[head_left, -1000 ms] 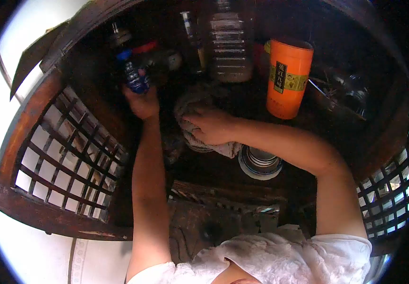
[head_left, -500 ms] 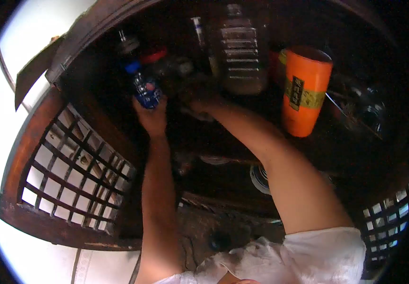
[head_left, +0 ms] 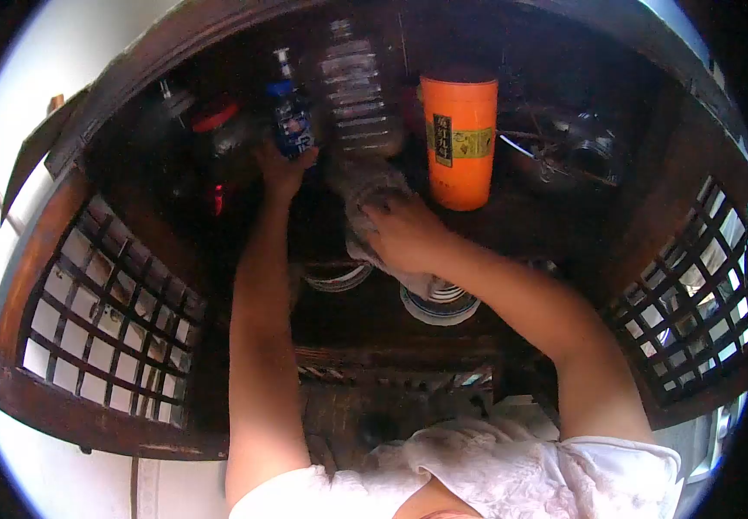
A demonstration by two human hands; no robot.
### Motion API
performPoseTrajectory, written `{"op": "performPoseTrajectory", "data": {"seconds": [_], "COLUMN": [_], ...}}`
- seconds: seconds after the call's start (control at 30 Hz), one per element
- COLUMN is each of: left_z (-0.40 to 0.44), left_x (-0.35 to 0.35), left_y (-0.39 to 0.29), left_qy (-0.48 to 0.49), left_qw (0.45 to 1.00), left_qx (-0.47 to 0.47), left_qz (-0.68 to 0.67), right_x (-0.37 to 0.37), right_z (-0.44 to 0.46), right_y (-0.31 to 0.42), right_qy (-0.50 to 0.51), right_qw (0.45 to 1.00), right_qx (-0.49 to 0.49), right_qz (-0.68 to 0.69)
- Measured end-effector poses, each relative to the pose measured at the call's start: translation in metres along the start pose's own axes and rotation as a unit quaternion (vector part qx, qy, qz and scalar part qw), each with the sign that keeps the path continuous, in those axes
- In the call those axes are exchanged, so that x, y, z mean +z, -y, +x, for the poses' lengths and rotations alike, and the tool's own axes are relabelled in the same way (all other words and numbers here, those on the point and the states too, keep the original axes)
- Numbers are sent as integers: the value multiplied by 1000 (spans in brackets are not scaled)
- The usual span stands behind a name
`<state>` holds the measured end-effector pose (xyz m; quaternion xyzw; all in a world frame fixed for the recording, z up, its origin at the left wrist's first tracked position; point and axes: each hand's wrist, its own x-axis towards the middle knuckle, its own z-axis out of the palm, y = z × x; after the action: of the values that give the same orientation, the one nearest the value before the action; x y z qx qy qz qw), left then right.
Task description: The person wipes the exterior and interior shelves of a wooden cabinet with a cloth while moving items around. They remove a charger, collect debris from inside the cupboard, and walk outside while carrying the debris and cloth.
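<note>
The left hand is closed around the lower part of a blue bottle, thumb on the right side, the rest of the fingers mostly lost behind the bottle and in shadow; the bottle stands near upright toward the back of the cabinet, just beside a clear bottle. The right hand lies palm down on a grey cloth, fingers bent and grasping its bunched folds, so the fingertips are hard to make out. The cloth spreads over the shelf from near the foot of the clear bottle toward the plates in front, whose top it and the right forearm partly cover. Another stack of dishes shows only its lower rim, the rest cut off by a dark edge. A pale nozzle rises above the blue bottle's cap; whether it belongs to that bottle cannot be told. The red lid at the left tops something too dark to read, and the clutter at the far right is a dim tangle. An orange canister stands right of the cloth, near it, with bare shelf to its lower right. A narrow dark gap separates the two hands. The lattice doors, left door and right door, stand swung open, well apart from both hands.
</note>
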<state>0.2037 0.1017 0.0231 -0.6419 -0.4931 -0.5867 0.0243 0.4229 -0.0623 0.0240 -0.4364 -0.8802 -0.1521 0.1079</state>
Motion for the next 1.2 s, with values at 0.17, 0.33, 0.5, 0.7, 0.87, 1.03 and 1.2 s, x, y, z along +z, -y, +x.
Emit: {"op": "performPoseTrajectory", "data": {"seconds": [0.17,0.33,0.5,0.7,0.87,1.03,1.2], "left_z": [29,17,-18,-37,-34,-26,-33], "left_x": [56,28,11,87,78,-26,-77], "left_y": [110,72,-122,-237,-254,-268,-194], "left_qy": [-8,-125,-10,137,58,59,-6], "left_qw": [975,972,980,924,937,930,986], "left_qx": [84,38,99,53,84,61,8], "left_qz": [-204,197,-173,-352,-335,-357,-165], "right_x": [-6,43,21,25,13,-8,-23], "right_z": [-17,61,49,2,-28,-90,-72], "right_y": [-7,-28,-18,-5,-18,-28,-43], "right_qy": [-40,10,55,-181,-82,-167,26], "right_qw": [999,963,983,945,967,962,963], "right_qx": [9,106,98,117,123,201,228], "right_qz": [19,248,146,245,206,84,141]}}
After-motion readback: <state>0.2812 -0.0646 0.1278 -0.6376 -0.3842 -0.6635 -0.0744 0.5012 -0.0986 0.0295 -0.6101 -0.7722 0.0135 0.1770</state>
